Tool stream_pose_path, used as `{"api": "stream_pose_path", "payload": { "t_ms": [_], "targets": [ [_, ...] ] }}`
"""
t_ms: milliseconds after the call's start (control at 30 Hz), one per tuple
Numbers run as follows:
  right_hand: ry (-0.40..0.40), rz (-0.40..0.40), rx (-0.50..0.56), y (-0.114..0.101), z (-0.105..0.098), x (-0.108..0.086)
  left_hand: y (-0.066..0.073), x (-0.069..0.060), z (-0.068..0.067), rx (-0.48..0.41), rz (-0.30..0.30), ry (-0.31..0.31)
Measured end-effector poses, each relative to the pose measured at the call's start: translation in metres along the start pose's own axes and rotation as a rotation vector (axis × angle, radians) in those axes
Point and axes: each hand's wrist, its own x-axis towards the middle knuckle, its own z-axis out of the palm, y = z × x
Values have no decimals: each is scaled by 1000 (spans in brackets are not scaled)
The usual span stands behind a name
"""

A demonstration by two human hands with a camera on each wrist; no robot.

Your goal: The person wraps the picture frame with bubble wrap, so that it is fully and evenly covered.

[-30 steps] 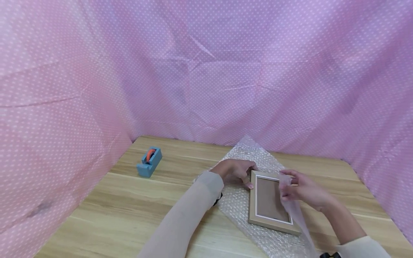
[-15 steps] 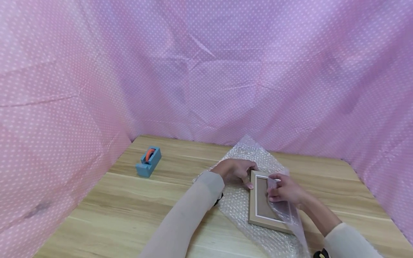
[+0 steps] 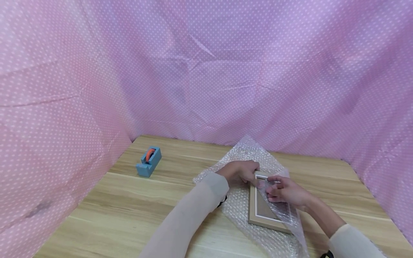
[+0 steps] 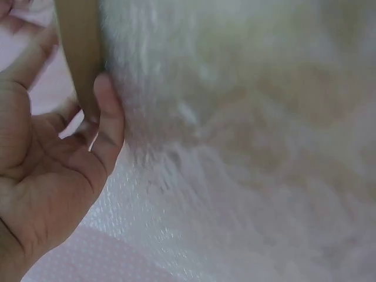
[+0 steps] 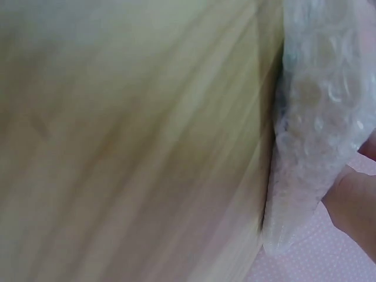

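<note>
A light wooden picture frame (image 3: 252, 206) lies on a sheet of bubble wrap (image 3: 237, 202). My left hand (image 3: 242, 171) grips the frame's upper left corner, its thumb reaching over the front onto the tip of the folded flap. In the left wrist view, fingers of that hand (image 4: 53, 158) bend around the frame's side (image 4: 80, 47). With my right hand (image 3: 288, 193) I pinch the flap, drawn across the frame's right part. The right wrist view has the wrap (image 5: 317, 106) covering the frame's edge, and only part of the hand (image 5: 355, 205) shows.
On the left of the wooden table (image 3: 129, 211) stands a blue tape dispenser (image 3: 149, 162) with an orange roll core. A pink dotted cloth (image 3: 206, 79) hangs behind the table and along its sides.
My right hand has moved left, folding the wrap flap over the frame's front. My left thumb has shifted right, from the frame's edge onto the flap's tip.
</note>
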Motion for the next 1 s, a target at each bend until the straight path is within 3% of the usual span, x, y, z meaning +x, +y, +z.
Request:
{"api": "stream_pose_path", "payload": {
  "t_ms": [100, 167, 267, 367, 467, 533, 700, 900, 1000],
  "targets": [
    [-11, -26, -55, 1, -1, -2, 3, 1, 3, 49, -19, 36],
    [-7, -95, -183, 2, -3, -6, 3, 1, 5, 43, -25, 48],
    [52, -283, -559, 4, -5, -15, 1, 2, 7, 29, -20, 49],
    [182, -507, -1005, 8, -9, -26, -1, 3, 7, 22, -16, 52],
    [274, -648, -1251, 16, -14, -38, -2, 4, 6, 22, -15, 56],
    [291, -678, -1313, 21, -19, -46, -2, 4, 7, 24, -7, 57],
    [261, -707, -1350, 36, -31, -62, -3, 5, 8, 29, 1, 57],
    [250, -755, -1396, 45, -36, -61, -2, 3, 8, 47, -4, 77],
    [252, -787, -1395, 47, -37, -59, 1, -2, 8, 135, 9, 98]
  ]
}}
